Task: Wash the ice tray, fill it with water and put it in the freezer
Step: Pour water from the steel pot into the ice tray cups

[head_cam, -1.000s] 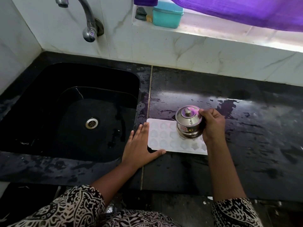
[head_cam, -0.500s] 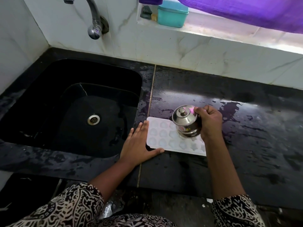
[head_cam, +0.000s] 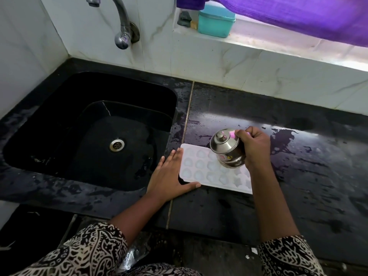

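Note:
A white ice tray (head_cam: 201, 168) with several shaped cavities lies flat on the wet black counter, just right of the sink. My left hand (head_cam: 169, 176) rests flat against the tray's left end, fingers straight, thumb along its front edge. My right hand (head_cam: 254, 148) grips a small lidded steel pot (head_cam: 227, 149) and holds it tilted to the left above the tray's right half. The tray's right end is hidden behind my right arm.
A black sink (head_cam: 89, 126) with a steel drain (head_cam: 117, 144) lies to the left, under a steel tap (head_cam: 121, 26). The black counter (head_cam: 308, 176) stretches right, wet in patches. A teal box (head_cam: 216, 21) sits on the window ledge, under a purple cloth (head_cam: 298, 14).
My right hand has tipped the steel pot further to the left over the tray. My left hand has stayed against the tray's left end.

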Demonstrator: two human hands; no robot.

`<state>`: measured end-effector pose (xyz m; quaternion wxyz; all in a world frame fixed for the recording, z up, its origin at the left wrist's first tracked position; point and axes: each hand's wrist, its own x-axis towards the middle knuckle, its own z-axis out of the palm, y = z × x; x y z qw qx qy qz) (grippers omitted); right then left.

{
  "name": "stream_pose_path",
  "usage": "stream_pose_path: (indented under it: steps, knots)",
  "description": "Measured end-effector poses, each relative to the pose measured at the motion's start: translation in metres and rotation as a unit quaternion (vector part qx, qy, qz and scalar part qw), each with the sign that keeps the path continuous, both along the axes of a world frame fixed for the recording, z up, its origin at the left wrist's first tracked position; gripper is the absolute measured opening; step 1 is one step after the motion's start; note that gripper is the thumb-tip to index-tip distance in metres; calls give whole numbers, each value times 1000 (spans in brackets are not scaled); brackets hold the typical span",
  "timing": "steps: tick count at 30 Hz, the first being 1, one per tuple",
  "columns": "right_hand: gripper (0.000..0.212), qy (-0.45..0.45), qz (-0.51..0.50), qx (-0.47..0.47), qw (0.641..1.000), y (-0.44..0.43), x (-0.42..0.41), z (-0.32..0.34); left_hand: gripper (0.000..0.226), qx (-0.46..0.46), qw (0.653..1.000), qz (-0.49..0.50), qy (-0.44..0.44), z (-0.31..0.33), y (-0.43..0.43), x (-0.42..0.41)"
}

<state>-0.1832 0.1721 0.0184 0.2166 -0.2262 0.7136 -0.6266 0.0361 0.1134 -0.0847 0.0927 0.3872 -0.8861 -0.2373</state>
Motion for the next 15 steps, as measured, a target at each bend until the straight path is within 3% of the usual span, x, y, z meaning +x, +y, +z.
stream_pose_path:
  steps: [15]
  knots:
    - [29,67,10,51,996,-3,-1,3,120,3,1000,0,6,2,0,0]
